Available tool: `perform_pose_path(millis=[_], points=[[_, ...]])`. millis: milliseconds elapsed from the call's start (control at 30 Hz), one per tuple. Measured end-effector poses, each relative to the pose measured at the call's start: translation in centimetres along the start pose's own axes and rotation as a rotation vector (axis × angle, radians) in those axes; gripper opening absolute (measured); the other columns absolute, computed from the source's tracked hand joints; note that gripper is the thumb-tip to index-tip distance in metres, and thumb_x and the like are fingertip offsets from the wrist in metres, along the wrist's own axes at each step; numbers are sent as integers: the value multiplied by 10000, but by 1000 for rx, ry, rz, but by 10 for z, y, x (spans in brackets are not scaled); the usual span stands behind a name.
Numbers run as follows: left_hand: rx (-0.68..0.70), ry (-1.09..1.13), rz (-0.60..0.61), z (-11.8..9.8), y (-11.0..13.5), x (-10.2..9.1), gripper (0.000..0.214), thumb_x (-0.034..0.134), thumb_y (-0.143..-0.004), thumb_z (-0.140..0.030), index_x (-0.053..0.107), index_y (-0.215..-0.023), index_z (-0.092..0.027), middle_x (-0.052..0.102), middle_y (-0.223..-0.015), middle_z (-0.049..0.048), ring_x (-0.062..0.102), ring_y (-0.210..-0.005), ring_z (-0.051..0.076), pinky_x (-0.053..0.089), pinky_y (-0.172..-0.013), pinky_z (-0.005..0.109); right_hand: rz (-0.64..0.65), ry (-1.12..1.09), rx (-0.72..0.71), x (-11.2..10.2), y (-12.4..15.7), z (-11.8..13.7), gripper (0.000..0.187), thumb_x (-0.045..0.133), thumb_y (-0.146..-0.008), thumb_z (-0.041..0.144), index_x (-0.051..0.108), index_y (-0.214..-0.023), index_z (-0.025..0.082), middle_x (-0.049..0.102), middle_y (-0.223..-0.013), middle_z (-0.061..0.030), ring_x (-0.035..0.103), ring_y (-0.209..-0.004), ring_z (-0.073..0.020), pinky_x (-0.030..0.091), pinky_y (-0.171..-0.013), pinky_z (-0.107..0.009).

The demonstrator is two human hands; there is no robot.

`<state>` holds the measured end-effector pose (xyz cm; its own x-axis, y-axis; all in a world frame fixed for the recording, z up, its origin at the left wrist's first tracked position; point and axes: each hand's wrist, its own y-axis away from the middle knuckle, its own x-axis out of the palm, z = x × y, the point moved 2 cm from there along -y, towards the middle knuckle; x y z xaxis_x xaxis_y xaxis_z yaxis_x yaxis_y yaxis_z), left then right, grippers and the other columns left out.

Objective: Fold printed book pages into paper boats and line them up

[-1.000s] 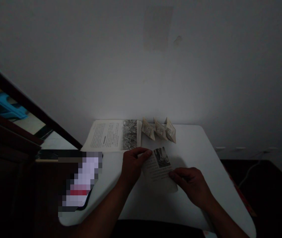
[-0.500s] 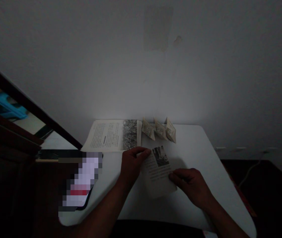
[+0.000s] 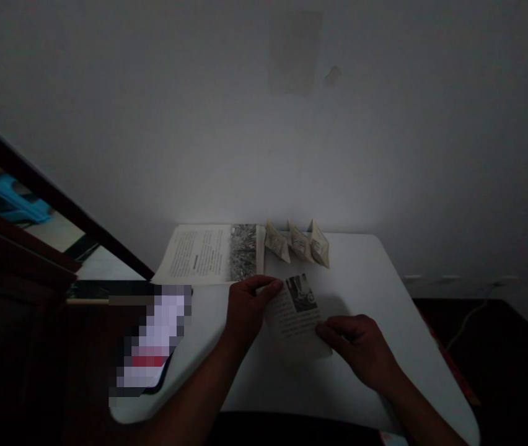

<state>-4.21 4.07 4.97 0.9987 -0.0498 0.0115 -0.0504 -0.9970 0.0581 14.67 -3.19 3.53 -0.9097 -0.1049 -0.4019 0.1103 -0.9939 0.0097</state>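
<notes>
Left hand (image 3: 245, 310): fingers curled, thumb and fingertips pinched on the upper left edge of the printed sheet (image 3: 297, 316), near its far corner. The grip is narrow and closed on the paper.

Right hand (image 3: 359, 347): fingers bent, fingertips pressed on the sheet's lower right edge. Whether the thumb goes under the paper cannot be told; the hand touches and holds the sheet at that edge.

Printed sheet: pale paper with lines of small text and a dark photograph at its far end. It lies tilted, near the middle of the white table (image 3: 375, 272), between the two hands and low over the tabletop. Whether it rests flat or is lifted slightly cannot be told in the dim light. Its near right corner is covered by the right hand.

Open book (image 3: 212, 253): at the table's far left edge against the wall, text page and a grey picture showing.

Three folded paper pieces (image 3: 299, 241): standing in a row just right of the book, beyond the sheet, apart from it.

Pixelated patch (image 3: 150, 337): covers something at the table's near left corner; not identifiable.

The print is too small and dark to read. Both forearms are cut off at the bottom edge.
</notes>
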Motion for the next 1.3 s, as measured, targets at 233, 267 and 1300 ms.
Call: perform_pose_path(millis=[233, 267, 1300], points=[[-2, -16, -9, -1, 1, 1, 148, 705, -672, -301, 719, -685, -154, 675, -629, 8, 590, -609, 145, 442, -591, 225, -11, 14, -11, 0, 1, -2, 320, 560, -823, 394, 690, -632, 171, 627, -557, 6, 544, -539, -132, 391, -519, -229], [-4, -15, -15, -1, 1, 1, 149, 706, -669, -299, 718, -681, -151, 673, -622, 7, 587, -605, 143, 441, -587, 223, -10, 13, -7, 0, 1, -2, 316, 562, -822, 394, 694, -640, 172, 639, -569, 3, 554, -548, -135, 397, -525, -230], [49, 9, -104, -2, -1, -4, 123, 723, -652, -285, 724, -671, -163, 681, -625, 2, 596, -600, 135, 461, -567, 211, -23, -19, 20, -2, -2, -6, 258, 573, -819, 391, 729, -724, 209, 721, -676, -8, 659, -640, -170, 494, -610, -244]])
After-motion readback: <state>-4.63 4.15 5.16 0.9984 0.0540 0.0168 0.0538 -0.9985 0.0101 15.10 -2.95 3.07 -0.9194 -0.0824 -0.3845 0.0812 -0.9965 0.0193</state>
